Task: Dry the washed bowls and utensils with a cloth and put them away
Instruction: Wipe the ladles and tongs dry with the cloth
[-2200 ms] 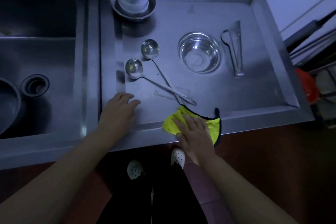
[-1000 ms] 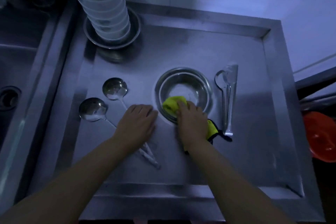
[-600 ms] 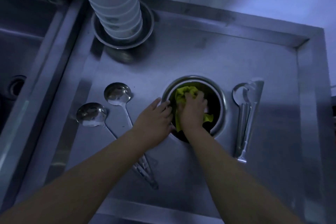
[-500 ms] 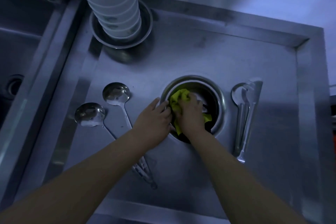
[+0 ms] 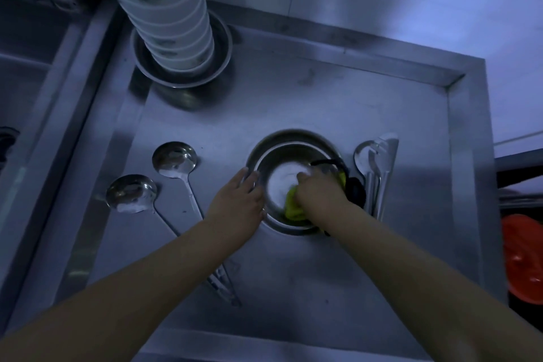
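A steel bowl (image 5: 289, 142) sits in the middle of the steel drainboard (image 5: 323, 88). My right hand (image 5: 318, 192) is inside it, gripping a yellow cloth (image 5: 292, 207) with a black edge and pressing it against the bowl's near right side. My left hand (image 5: 238, 200) holds the bowl's left rim. Two steel ladles (image 5: 174, 159) (image 5: 130, 194) lie left of the bowl, their handles running under my left arm. A spoon and tongs (image 5: 377, 167) lie right of the bowl.
A tall stack of white bowls (image 5: 167, 15) stands in a steel dish (image 5: 223, 50) at the back left. A sink basin (image 5: 17, 91) lies further left. An orange object (image 5: 523, 261) sits past the counter's right edge. A tiled wall is behind.
My right hand has carried the cloth from the counter's front edge into the bowl and swept it from the left side to the near right. My left hand moved onto the bowl's rim.
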A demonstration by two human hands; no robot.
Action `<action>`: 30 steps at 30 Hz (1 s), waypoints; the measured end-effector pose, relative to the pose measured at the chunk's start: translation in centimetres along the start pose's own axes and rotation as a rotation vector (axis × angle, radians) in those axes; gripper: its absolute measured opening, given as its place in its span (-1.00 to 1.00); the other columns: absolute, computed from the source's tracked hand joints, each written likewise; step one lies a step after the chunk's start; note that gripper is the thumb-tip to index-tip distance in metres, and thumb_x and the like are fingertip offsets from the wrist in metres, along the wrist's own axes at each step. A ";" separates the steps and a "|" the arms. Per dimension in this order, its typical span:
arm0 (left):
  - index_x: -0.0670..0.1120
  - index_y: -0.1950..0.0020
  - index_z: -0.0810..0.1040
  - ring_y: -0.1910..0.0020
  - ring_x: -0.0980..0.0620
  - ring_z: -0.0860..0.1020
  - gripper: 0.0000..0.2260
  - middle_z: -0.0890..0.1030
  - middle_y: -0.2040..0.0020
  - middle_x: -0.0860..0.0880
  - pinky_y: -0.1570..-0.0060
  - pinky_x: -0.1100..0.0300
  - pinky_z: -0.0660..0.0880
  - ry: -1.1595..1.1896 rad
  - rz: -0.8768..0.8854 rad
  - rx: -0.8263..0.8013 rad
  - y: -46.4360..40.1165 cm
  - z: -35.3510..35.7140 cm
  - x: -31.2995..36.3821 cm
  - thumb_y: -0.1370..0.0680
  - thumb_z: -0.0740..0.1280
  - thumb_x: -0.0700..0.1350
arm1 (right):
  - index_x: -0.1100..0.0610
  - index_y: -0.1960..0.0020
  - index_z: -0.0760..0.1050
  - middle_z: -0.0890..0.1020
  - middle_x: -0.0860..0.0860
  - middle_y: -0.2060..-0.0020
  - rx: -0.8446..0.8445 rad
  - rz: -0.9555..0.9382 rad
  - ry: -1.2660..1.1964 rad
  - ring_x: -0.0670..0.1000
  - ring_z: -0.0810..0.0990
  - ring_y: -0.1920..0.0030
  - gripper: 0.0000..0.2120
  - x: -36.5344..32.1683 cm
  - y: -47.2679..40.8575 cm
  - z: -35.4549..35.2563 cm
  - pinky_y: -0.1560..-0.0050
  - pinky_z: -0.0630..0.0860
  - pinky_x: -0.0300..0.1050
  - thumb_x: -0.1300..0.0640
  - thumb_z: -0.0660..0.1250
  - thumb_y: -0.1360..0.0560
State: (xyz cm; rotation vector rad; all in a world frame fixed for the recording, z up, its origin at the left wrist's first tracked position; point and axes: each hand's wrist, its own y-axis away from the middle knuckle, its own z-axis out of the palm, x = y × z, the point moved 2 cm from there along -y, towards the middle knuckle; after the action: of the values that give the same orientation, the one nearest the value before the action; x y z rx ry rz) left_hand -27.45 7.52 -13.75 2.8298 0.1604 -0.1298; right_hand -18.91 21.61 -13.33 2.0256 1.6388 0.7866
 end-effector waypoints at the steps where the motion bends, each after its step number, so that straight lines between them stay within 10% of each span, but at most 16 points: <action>1: -0.04 -0.16 0.62 -0.33 -0.11 0.43 -0.67 0.59 -0.20 -0.04 -0.39 -0.02 0.24 0.017 0.007 0.019 -0.1 0.2 -0.1 -0.55 0.18 0.06 | 0.21 -0.15 0.52 0.39 0.17 -0.25 0.030 0.064 0.040 0.25 0.34 -0.22 -0.76 0.5 -0.1 -0.4 -0.06 0.35 0.09 0.22 0.19 -0.53; 7: -0.05 0.17 0.71 -0.06 -0.07 0.62 -0.81 0.67 0.15 -0.03 -0.16 0.05 0.51 0.100 -0.013 0.167 -0.1 -0.5 -0.4 -0.33 0.46 0.03 | 0.15 0.04 0.65 0.58 0.23 -0.17 0.607 -0.038 -0.025 0.25 0.59 -0.02 -0.84 0.8 -2.0 -2.4 0.08 0.56 0.05 0.22 0.42 -0.37; 10: -0.04 0.20 0.71 -0.02 -0.08 0.63 -0.81 0.66 0.21 -0.02 -0.13 0.05 0.52 0.065 -0.006 0.209 -0.3 -0.6 -0.3 -0.30 0.48 0.03 | 0.12 0.05 0.65 0.61 0.17 -0.17 0.718 -0.110 0.020 0.20 0.64 -0.01 -0.74 1.3 -2.3 -1.6 0.18 0.58 -0.04 0.17 0.21 -0.42; 24: -0.11 0.15 0.71 -0.14 -0.11 0.59 -0.66 0.69 0.05 -0.09 -0.11 0.03 0.54 0.065 0.001 0.133 -0.3 -0.8 -0.3 -0.25 0.52 0.12 | 0.03 -0.30 0.37 0.32 0.18 -0.28 0.120 0.282 -0.300 0.23 0.39 -0.13 -0.60 -1.6 0.7 1.9 -0.01 0.36 0.02 -0.10 0.25 -0.52; 30: -0.15 -0.23 0.57 -0.38 -0.06 0.38 -0.57 0.52 -0.30 -0.12 -0.38 -0.03 0.25 0.030 -0.069 0.039 0.1 0.4 0.1 -0.54 0.12 0.06 | 0.04 -0.19 0.52 0.48 0.15 -0.17 0.065 0.201 -0.754 0.19 0.52 -0.12 -0.74 -1.5 0.7 0.8 -0.07 0.43 -0.08 0.02 0.27 -0.53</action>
State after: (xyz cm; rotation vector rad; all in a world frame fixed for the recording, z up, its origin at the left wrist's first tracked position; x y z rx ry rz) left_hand -27.41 7.35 -14.12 2.8674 0.2647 -0.1070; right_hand -18.09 20.02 -13.71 2.1699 1.0465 -0.0113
